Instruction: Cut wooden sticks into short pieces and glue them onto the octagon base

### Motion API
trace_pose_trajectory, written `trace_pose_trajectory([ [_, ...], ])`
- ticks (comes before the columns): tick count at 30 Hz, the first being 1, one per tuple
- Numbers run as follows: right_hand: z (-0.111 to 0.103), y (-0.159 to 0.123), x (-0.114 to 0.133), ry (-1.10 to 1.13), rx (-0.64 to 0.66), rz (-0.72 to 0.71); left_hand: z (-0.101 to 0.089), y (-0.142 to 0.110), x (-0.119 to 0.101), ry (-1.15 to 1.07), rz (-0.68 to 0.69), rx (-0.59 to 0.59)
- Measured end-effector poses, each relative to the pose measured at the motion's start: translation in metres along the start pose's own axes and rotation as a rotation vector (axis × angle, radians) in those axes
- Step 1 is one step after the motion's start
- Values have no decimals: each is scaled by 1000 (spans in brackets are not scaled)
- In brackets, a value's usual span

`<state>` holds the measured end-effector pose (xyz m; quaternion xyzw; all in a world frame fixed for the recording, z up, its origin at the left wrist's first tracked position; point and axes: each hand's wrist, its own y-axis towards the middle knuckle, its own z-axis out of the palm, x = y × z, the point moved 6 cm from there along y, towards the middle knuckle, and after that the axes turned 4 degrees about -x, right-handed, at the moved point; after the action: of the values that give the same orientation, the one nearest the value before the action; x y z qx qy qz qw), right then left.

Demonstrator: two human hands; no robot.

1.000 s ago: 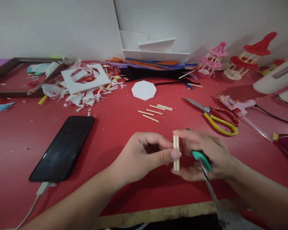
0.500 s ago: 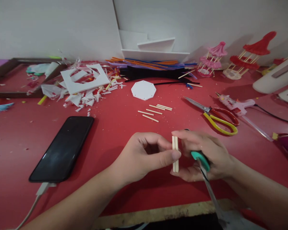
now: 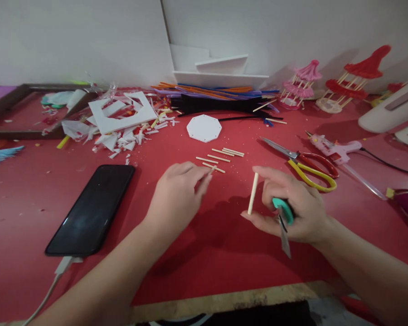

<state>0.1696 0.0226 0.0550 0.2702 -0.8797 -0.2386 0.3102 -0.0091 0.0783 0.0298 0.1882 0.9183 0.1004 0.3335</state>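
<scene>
Clock face laid on the red table (image 3: 190, 276), 12 at the wall. Right hand (image 3: 295, 208) pinches one short wooden stick (image 3: 253, 194) end to end, thumb against index finger, a teal-handled cutting tool (image 3: 283, 210) tucked in the palm, blade angled toward 6. Left hand (image 3: 173, 194) pinches another short stick (image 3: 212, 170) at its fingertips, slightly blurred, over the loose ones; can't tell if it touches them.

Progress: six short sticks (image 3: 218, 158) lie loose near 12, roughly parallel, seemingly similar in length — looks like cutting is well along, with two more in hand. White octagon board (image 3: 204, 128) at 12, beyond the sticks, already shaped, small dots near its rim; no sticks joined to it. Scrap board with a cutout (image 3: 104, 120) sits at 10 among white offcuts (image 3: 122, 140).

At 2, pink tiered model (image 3: 301, 88) and red tiered model (image 3: 355, 88), both assembled with sticks between tiers. Red-and-yellow-handled scissors (image 3: 294, 155) at 3, pink glue gun (image 3: 340, 151) just beyond — neither held. Phone (image 3: 91, 210) at 9, cable plugged in.
</scene>
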Motion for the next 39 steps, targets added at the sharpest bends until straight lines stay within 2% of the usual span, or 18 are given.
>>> trace_pose_trajectory([
  [3, 6, -2, -4, -54, 26, 21, 3, 3, 12, 348, 52, 40],
  [6, 12, -5, -9, -74, 49, 17, -1, 1, 6, 361, 56, -24],
  [8, 15, -7, -11, -74, 57, 9, -2, -2, -6, 109, 55, -55],
  [9, 17, -9, -12, -77, 65, 1, 1, -4, -11, -107, 32, -21],
  [12, 23, -11, -11, -80, 120, -28, 21, -12, -22, -791, -206, 217],
  [13, 25, -12, -9, -72, 136, -44, 27, -15, -24, -925, -289, 259],
  [15, 26, -11, -5, -42, 160, -69, 32, -18, -24, -1045, -396, 262],
  [19, 16, -5, 2, 1, 111, -63, 28, -18, -20, -1049, -414, 150],
  [22, 7, -1, 6, 10, 78, -69, 25, -19, -21, -992, -347, 111],
  [26, 9, -3, 4, 55, 155, -13, 19, -20, -25, -849, -216, 66],
  [33, 14, -6, 0, 76, 196, 10, 17, -24, -34, -778, -73, 109],
  [39, 14, -6, 1, 108, 200, -1, 16, -23, -36, -769, -71, 134],
])
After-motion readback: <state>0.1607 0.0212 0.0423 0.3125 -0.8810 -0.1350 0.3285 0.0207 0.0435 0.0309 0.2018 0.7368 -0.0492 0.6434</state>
